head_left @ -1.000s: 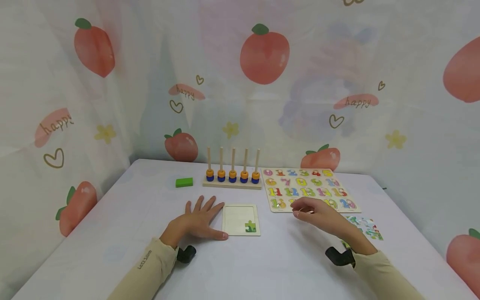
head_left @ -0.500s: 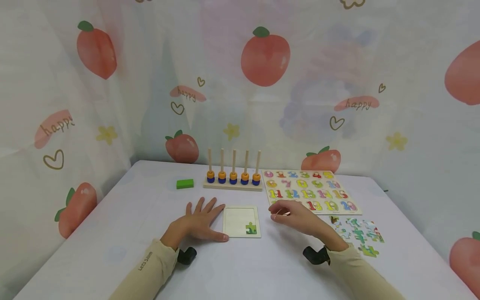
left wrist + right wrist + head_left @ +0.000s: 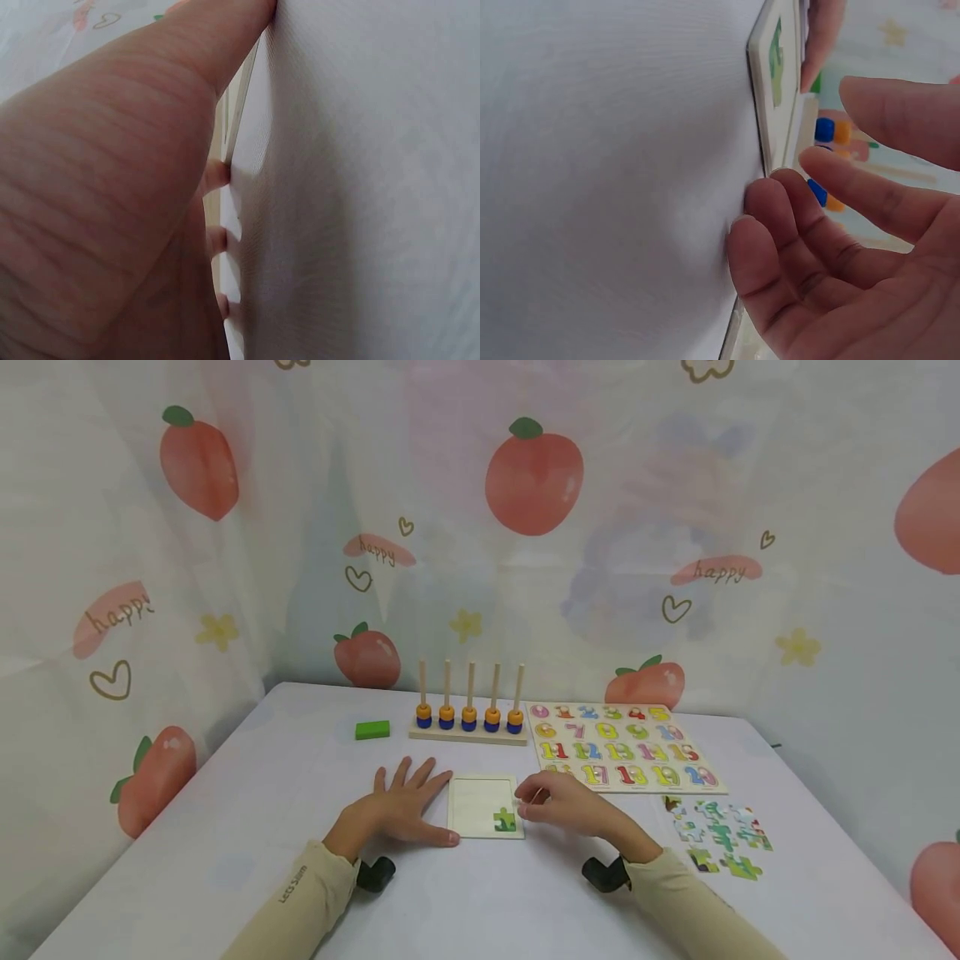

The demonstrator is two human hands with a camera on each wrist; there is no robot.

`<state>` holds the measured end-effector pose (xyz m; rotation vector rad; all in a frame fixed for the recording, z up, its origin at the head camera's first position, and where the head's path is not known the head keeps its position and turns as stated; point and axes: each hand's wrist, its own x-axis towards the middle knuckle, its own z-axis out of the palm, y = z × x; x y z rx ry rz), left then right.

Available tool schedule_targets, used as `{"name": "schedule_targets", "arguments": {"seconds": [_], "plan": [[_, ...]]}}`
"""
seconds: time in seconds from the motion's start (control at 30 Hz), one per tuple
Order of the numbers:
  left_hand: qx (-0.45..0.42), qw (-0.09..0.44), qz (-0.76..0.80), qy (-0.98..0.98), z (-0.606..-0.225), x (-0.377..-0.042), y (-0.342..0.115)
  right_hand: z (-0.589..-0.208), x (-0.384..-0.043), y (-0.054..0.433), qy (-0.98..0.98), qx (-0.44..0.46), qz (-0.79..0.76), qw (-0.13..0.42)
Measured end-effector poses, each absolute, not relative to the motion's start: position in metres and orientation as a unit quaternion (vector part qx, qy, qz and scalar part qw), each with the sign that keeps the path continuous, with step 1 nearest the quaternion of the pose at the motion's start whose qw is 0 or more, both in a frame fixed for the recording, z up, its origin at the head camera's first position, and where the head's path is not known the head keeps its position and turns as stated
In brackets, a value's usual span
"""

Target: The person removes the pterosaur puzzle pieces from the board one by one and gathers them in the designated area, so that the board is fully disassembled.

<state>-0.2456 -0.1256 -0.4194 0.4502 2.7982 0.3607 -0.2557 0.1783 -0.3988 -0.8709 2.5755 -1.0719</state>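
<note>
A square pale wooden puzzle tray (image 3: 472, 802) lies on the white table with one green puzzle piece (image 3: 505, 819) in its near right corner. My left hand (image 3: 401, 810) rests flat on the table at the tray's left side, fingers spread, with index fingertip and thumb tip right at the frame. At the opposite side is my right hand (image 3: 566, 806), its fingertips close to the tray's right edge. In the right wrist view its thumb stands apart from the loosely bent fingers (image 3: 840, 247), and nothing shows between them.
Loose puzzle pieces (image 3: 722, 837) lie to the right of my right forearm. Behind stands a number board (image 3: 618, 739) with colourful numerals. A peg stand (image 3: 468, 737) with orange and blue beads and a green block (image 3: 372, 730) are farther back, before a fruit-print curtain (image 3: 480, 593).
My right hand has travelled left from the front of the number board to the tray's right edge, uncovering the loose pieces. The left hand has stayed in place beside the tray.
</note>
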Motion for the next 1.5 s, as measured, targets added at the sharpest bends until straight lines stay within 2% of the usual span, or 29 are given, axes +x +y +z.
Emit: {"name": "schedule_targets", "arguments": {"seconds": [0.27, 1.03, 1.5], "plan": [[0.156, 0.145, 0.126, 0.969, -0.417, -0.244, -0.124, -0.405, -0.259, 0.175, 0.876, -0.310, -0.354, 0.110], [0.153, 0.149, 0.118, 0.970, -0.421, -0.249, -0.126, -0.409, -0.253, 0.156, 0.896, -0.277, -0.327, 0.115], [0.153, 0.145, 0.120, 0.970, -0.418, -0.246, -0.125, -0.406, -0.250, 0.157, 0.882, -0.300, -0.350, 0.100]]}}
